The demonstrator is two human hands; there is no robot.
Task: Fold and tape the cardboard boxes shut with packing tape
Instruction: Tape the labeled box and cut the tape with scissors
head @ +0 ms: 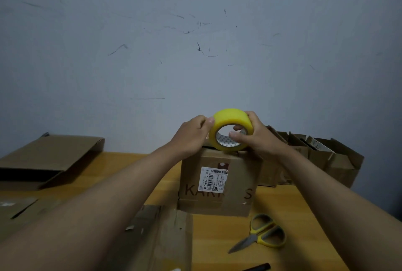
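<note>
Wall (195,53): grey, scuffed, closing off the far edge of the table.
Table (228,238): wooden, bare strip down the middle toward the near edge, cardboard crowding left and far right.
Flattened box (50,157): far left, lying against the wall.
Row of boxes (322,157): far right, flaps up, contents not visible.
Loose cardboard (161,233): near left, lying flat.
Labelled box (219,186): centre, upright, white shipping label facing the camera (top hidden by the hands).
Left hand (191,135): thumb and fingers pinching the roll's left rim.
Right hand (256,135): curled through the core, gripping the roll.
Tape roll (228,122): yellow, held directly over the labelled box's top.
Scissors (263,233): yellow handles, near right, blades closed.
</note>
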